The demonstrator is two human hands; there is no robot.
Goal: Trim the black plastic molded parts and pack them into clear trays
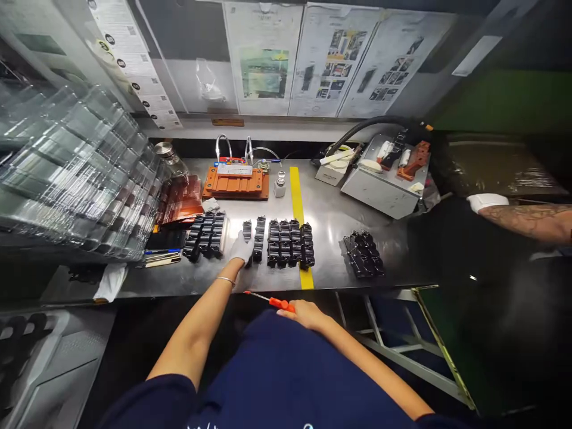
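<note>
My left hand, in a pale glove, is closed around a narrow black segmented part on the metal bench; the fingers partly hide it. A similar black strip stands just to its right. My right hand, bare, is in front of the bench edge near my body. It grips a screwdriver by its orange handle, the thin shaft pointing left. Rows of black segmented parts stand right of the left hand, and another group stands to its left.
A further black cluster lies right of the yellow tape. Behind are an orange fixture, a small bottle and a grey box machine. Stacked clear trays rise at left. Another person's forearm shows at right.
</note>
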